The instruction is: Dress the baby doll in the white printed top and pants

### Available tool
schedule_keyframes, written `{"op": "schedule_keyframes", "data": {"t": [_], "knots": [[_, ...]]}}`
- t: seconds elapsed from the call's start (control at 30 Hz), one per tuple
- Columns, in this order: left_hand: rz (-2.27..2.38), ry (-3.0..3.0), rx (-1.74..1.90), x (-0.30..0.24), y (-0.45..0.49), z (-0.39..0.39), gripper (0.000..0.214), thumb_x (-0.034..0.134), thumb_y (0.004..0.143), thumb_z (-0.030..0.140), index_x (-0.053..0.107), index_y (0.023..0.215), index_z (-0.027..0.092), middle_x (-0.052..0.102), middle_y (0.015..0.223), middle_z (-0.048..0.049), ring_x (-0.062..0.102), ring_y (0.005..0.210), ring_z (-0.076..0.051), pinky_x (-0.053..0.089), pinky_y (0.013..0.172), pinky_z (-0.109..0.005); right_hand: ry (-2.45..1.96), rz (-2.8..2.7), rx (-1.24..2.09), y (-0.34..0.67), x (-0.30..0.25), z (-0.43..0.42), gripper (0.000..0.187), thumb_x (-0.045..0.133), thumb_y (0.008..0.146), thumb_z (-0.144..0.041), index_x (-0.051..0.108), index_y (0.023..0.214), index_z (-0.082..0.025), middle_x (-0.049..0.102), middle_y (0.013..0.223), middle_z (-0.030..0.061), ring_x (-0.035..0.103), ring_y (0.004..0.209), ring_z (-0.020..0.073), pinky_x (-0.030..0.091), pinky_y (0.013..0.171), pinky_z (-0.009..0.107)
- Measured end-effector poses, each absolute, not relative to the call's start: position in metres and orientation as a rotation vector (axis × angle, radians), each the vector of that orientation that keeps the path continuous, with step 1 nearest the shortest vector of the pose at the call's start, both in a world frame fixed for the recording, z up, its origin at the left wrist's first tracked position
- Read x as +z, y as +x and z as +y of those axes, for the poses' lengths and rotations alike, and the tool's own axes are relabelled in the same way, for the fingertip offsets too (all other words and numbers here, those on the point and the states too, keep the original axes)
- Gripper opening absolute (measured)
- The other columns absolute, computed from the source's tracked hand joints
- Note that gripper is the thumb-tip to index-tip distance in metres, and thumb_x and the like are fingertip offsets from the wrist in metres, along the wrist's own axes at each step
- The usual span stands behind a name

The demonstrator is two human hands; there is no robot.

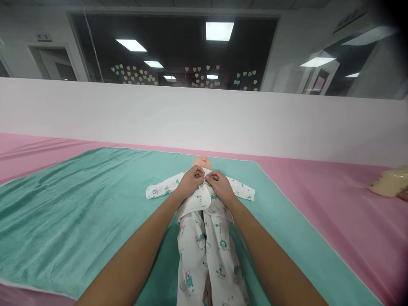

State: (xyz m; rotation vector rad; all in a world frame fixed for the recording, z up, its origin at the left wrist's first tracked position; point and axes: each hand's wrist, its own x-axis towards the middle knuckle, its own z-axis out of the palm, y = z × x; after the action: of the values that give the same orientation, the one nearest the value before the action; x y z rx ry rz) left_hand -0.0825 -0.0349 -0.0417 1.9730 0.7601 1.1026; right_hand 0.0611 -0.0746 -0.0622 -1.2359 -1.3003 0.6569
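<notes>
A baby doll (202, 162) lies on its back, dressed in a white printed baby jacket (197, 200) and matching trousers (193, 250). Both jacket sleeves are spread out to the sides. At the upper chest, my left hand (192, 178) pinches the jacket's front edge. Right beside it, my right hand (218, 182) pinches the opposite side of the front, the fingertips of both hands nearly meeting. Whatever fastening lies between the fingers is too small to make out. Below the hands the jacket's front flaps hang apart over the trousers.
Under the doll is a green blanket (79, 204), spread over a pink sheet (344, 204). A white low wall (197, 119) runs along the back. At the far right edge lies a yellowish object (389, 182), partly cut off. Behind the wall is a dark window (178, 51) with heart stickers.
</notes>
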Motion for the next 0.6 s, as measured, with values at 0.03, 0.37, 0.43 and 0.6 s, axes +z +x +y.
{"op": "schedule_keyframes", "data": {"t": [0.03, 0.37, 0.43, 0.6], "knots": [[0.751, 1.97, 1.11, -0.042, -0.082, -0.035, 0.017, 0.048, 0.069, 0.018, 0.049, 0.086, 0.019, 0.051, 0.067, 0.0047, 0.047, 0.06, -0.008, 0.036, 0.058, -0.02, -1.251, -1.287, 0.649, 0.061, -0.062, -0.074, 0.023, 0.059, 0.07, -0.041, 0.06, 0.082, -0.022, 0.063, 0.076, 0.0009, 0.058, 0.074, 0.0169, 0.043, 0.067, 0.03], [0.751, 1.87, 1.103, -0.042, -0.08, -0.034, 0.02, 0.049, 0.07, 0.02, 0.048, 0.089, 0.018, 0.052, 0.067, 0.0039, 0.048, 0.059, -0.009, 0.036, 0.056, -0.019, -1.152, -1.249, 0.749, 0.065, -0.065, -0.071, 0.022, 0.064, 0.064, -0.033, 0.064, 0.082, -0.02, 0.065, 0.076, 0.0024, 0.059, 0.075, 0.017, 0.046, 0.071, 0.031], [0.782, 1.875, 1.077, -0.04, -0.081, -0.034, 0.022, 0.048, 0.07, 0.021, 0.052, 0.092, 0.017, 0.055, 0.069, 0.0024, 0.049, 0.06, -0.009, 0.036, 0.056, -0.02, -1.147, -1.24, 0.754, 0.064, -0.066, -0.071, 0.022, 0.064, 0.063, -0.032, 0.064, 0.081, -0.02, 0.064, 0.076, 0.0023, 0.059, 0.075, 0.0171, 0.046, 0.07, 0.031], [0.924, 2.049, 0.994, -0.029, -0.084, -0.038, 0.021, 0.05, 0.07, 0.028, 0.064, 0.08, 0.017, 0.062, 0.07, -0.0017, 0.053, 0.065, -0.014, 0.037, 0.056, -0.023, -1.16, -1.207, 0.742, 0.061, -0.064, -0.073, 0.021, 0.063, 0.063, -0.032, 0.062, 0.081, -0.02, 0.064, 0.077, 0.0021, 0.058, 0.075, 0.0172, 0.045, 0.068, 0.03]]}}
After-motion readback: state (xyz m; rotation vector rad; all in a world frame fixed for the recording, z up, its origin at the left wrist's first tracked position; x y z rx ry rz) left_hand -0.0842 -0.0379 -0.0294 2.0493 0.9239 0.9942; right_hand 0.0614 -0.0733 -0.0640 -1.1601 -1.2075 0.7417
